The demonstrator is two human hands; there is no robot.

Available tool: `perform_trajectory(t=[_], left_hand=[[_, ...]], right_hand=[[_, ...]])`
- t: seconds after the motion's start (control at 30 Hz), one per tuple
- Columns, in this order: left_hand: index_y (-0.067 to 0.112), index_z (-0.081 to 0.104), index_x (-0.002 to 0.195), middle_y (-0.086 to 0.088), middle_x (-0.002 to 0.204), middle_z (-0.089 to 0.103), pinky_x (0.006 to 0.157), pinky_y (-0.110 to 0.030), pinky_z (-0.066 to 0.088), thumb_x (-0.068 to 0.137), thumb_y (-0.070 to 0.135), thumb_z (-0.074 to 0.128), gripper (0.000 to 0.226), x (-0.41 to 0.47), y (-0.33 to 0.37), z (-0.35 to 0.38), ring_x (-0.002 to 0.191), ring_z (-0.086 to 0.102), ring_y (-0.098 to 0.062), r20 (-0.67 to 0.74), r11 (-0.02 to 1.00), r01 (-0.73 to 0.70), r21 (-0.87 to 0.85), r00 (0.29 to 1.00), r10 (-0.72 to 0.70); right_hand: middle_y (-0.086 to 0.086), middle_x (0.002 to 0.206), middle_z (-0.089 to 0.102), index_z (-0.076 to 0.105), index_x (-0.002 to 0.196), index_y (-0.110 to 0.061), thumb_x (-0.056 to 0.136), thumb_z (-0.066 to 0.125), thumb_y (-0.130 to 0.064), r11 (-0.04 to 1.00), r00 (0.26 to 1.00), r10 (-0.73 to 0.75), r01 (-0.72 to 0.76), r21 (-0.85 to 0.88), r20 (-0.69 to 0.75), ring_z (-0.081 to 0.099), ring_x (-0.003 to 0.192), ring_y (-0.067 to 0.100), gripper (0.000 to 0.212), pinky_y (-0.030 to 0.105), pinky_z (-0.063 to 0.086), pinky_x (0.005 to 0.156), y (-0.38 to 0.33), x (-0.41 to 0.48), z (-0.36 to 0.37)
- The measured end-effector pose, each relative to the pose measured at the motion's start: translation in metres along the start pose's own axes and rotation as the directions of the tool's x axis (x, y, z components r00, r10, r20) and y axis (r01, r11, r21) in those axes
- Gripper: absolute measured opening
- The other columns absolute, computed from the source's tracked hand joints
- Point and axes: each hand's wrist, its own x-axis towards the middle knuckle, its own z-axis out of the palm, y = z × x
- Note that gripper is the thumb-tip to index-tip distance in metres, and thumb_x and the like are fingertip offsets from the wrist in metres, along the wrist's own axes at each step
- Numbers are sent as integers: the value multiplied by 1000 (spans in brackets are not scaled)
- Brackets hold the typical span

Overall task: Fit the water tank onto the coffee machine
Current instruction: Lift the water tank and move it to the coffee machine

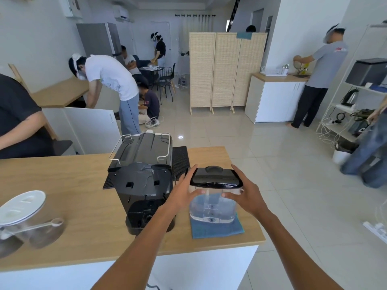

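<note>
On top of the wooden bench (88,208) sits the black coffee machine (142,183), back side facing the camera, with the empty tank bay showing and a wire rail around its top. It's parked partly on a black ribbed mat (180,162). Just right of it is the water tank (213,197), clear body, black lid, upright over a blue cloth (217,230), can't really tell if it's resting on the cloth or lifted a touch. Left hand (184,193) and right hand (247,195) are on either side of it, fingers (191,173) spread and clamped on the tank just under the lid. Over at the left edge there's a clear canister (31,218) with a white lid and a scoop (35,226) beside it, kinda blurry.
</note>
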Motion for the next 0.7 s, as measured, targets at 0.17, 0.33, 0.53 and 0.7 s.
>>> perform_trajectory(t=[0.17,0.33,0.53,0.7], left_hand=[[46,17,155,8,165,25,120,-48,28,86,44,72,89,-19,15,-16,153,20,-20,-171,998,-11,-54,985,2],[53,28,149,13,158,40,105,-52,48,77,51,73,85,-55,31,-42,135,42,-44,-309,990,-51,-134,951,7],[48,30,151,15,159,38,105,-31,46,77,51,72,85,-103,22,-75,149,30,-22,-449,996,-33,-88,893,-10],[48,26,153,21,159,35,116,-41,37,80,56,70,86,-128,3,-107,149,30,-9,-519,998,1,-62,854,-33]], right_hand=[[-11,126,64,31,151,-43,64,78,-60,996,995,-71,75,55,-69,65,101,23,100,33,58,80,-35,-5,-15],[-15,120,65,28,150,-50,67,75,-60,989,988,-136,140,53,-76,65,95,36,96,42,60,82,-73,-12,-13],[-23,113,63,26,152,-47,71,81,-49,980,982,-182,185,78,-43,56,71,26,99,27,54,70,-109,-17,22],[-16,143,56,20,155,-46,69,78,-53,964,978,-207,205,171,-3,60,120,12,104,22,50,96,-140,-11,64]])
